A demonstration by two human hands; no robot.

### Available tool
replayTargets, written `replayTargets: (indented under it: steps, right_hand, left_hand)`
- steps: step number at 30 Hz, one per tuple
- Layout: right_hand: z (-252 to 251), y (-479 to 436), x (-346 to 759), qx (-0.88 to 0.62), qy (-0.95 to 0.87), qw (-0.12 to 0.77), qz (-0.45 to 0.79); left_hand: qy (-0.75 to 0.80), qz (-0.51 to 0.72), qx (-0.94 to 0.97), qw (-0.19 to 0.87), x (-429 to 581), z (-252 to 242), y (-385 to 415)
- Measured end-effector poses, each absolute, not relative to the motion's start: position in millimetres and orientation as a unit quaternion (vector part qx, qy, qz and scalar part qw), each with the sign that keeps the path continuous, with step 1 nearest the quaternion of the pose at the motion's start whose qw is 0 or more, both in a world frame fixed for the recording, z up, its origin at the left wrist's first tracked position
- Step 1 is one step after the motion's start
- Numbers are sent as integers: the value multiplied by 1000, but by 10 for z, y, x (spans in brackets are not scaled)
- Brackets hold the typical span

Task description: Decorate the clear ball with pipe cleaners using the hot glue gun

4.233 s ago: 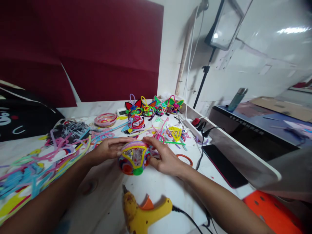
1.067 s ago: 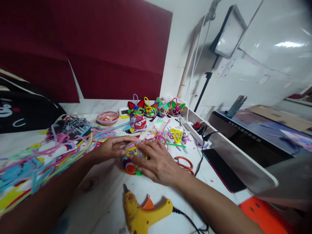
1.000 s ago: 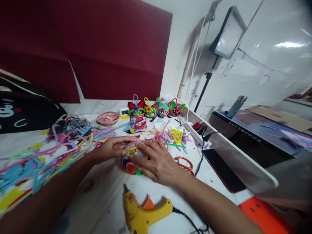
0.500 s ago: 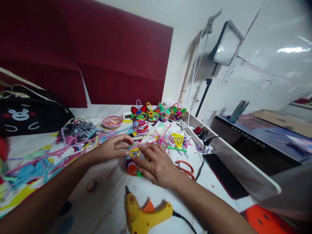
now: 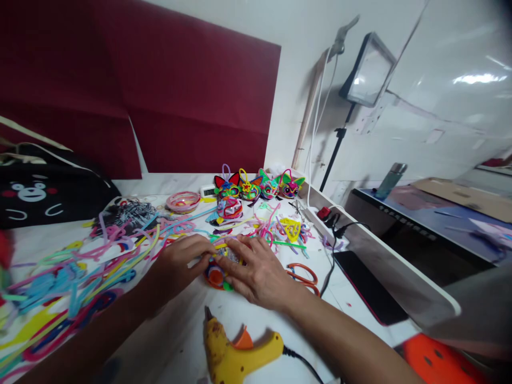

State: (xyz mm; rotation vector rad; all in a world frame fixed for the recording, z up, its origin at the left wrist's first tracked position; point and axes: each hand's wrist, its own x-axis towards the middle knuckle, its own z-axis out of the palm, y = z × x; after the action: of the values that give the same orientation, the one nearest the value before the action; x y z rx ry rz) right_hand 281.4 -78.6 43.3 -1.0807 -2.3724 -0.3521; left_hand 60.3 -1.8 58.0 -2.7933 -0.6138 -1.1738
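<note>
The left hand [image 5: 182,266] comes in from the near left with the wrist bent and the fingers curled downward, thumb and index finger drawn together at the left upper rim of a round pipe-cleaner piece [image 5: 216,277]; I cannot tell whether they pinch a strand there. The right hand [image 5: 260,272] lies palm down, its fingers reaching leftward over the top and right of that same piece and its thumb on the near side, grasping it. The piece sits around the middle of the white table [image 5: 172,341], one orange disc and one green knob showing on its near side.

Nearer the table's near edge lies one yellow glue gun [image 5: 232,352], nozzle pointing away. Toward the right edge are one pair of orange scissor handles [image 5: 304,274], one black phone-like slab [image 5: 372,288] and one power strip [image 5: 326,216]. Along the far edge stand four eared heads [image 5: 270,186] in a row, one earless round piece [image 5: 230,208] in front of them, one small white display [image 5: 208,191] and one shallow pink bowl [image 5: 183,201]. Toward the far left corner sits one black bag [image 5: 40,197]; loose coloured strands [image 5: 108,266], too many to count, spread over the left side
</note>
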Motion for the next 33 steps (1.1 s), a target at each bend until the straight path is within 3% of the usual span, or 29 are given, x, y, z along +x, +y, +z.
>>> replayTargets:
  steps: [5,11,20,33]
  right_hand:
    - [435,-794,2812,-399,-871,253,-132]
    - [415,-791,2821,-405,-867,252,-140]
    - [362,-788,2823,-403,-862,259,-166]
    - [372,-809,2796,-406,-861,261,-161]
  left_hand:
    - [-192,-387,-892,135,572,467,-125]
    - [-189,-397,-880,177,567,346,-306]
    - [-201,-400,-877,177,559,228,-341]
    - [-247,-393,-881,95,488,99,-323]
